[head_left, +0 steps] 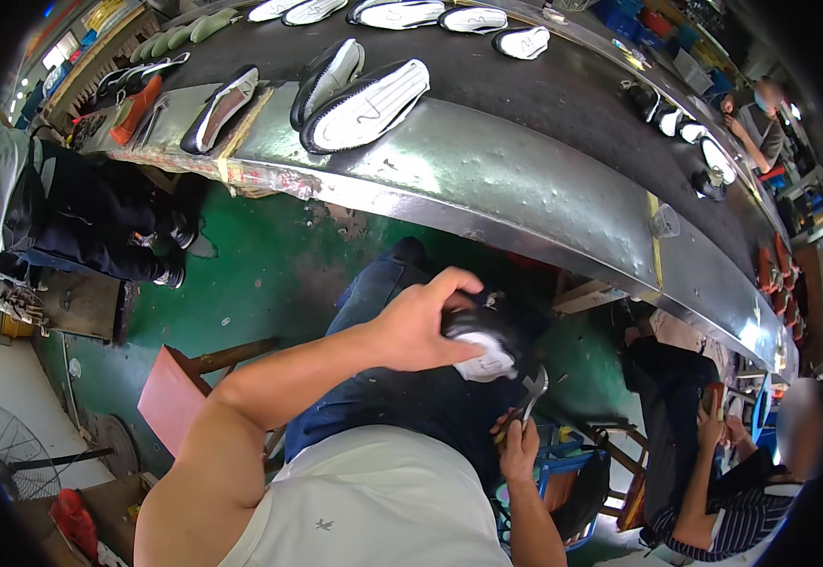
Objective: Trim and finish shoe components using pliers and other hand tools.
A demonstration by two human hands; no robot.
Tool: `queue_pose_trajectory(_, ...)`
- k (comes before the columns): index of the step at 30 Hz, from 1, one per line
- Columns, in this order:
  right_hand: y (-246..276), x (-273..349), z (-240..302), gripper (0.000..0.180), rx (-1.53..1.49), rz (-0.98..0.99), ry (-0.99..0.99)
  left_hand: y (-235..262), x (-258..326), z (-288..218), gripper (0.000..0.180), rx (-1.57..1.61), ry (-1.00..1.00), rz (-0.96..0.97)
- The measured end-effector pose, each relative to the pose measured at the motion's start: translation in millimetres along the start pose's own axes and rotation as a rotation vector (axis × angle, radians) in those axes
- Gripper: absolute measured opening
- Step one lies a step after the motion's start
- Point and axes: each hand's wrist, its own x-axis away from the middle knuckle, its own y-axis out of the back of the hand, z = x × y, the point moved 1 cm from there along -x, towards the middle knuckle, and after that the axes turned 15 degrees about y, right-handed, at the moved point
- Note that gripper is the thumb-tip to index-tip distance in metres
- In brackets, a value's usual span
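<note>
My left hand (423,326) is wrapped round a black shoe upper (484,356) with a white underside, holding it above my lap. Its far end is dark and hard to make out against my dark clothing. Closed round the handle of lasting pincers (536,386), my right hand (518,451) is just below and to the right of the shoe. The curved metal jaws point up toward the shoe, apart from it.
A metal-edged bench (487,161) curves across ahead, carrying several shoes, among them a large white-bottomed one (366,106). A seated co-worker (714,482) is close on my right; another person (24,189) stands left. A pink seat (177,397) and a fan (19,454) are at left.
</note>
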Motion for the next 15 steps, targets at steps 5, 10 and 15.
queue_pose_trajectory(5, 5, -12, 10, 0.031, 0.134, 0.145, -0.045, -38, -69, -3, 0.061, 0.005, 0.05, 0.053)
queue_pose_trajectory(10, 3, -26, 34, 0.029, 0.301, 0.23, -0.136, -73, -73, 108, 0.086, -0.175, 0.302, 0.425)
queue_pose_trajectory(15, -11, -38, 52, 0.022, 0.43, 0.404, -0.116, -53, -36, 121, 0.076, 0.066, 0.424, 0.564)
